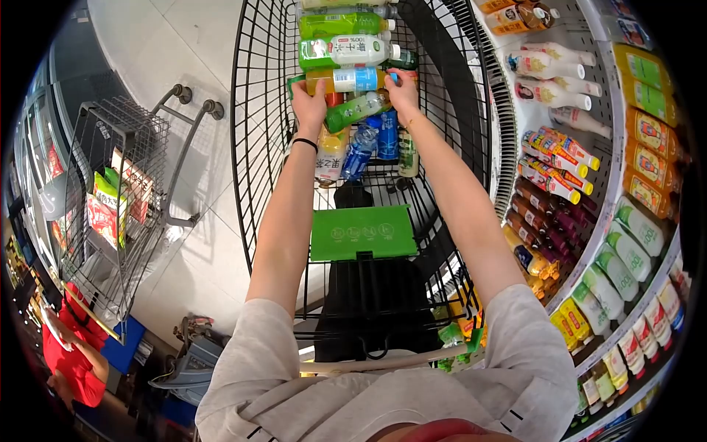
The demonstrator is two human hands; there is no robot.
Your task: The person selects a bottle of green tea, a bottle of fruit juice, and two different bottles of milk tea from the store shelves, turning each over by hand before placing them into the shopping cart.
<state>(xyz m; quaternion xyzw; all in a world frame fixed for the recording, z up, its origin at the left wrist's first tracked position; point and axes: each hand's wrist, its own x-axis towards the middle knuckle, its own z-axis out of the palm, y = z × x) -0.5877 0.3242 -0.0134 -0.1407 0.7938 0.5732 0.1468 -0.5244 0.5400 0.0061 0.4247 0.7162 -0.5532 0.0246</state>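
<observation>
In the shopping cart [239,147], a yellow drink bottle [361,79] with a blue and white label lies sideways between my hands. My left hand [308,105] grips its base end, and my right hand [402,96] is closed around its blue-capped end. Just beneath it a green bottle [356,110] lies at a slant. Beyond, a white-labelled green bottle [346,51] and another green bottle [342,25] lie crosswise. Closer to me are a clear blue bottle [359,151], a blue can-like container [388,136] and a pale-labelled bottle [331,155].
A green panel [362,233] sits at the cart's near end, by the handle [390,362]. Drink shelves [589,339] curve along the right. At left stands a second cart [121,147] holding packaged food, with a person in red [77,353] near it.
</observation>
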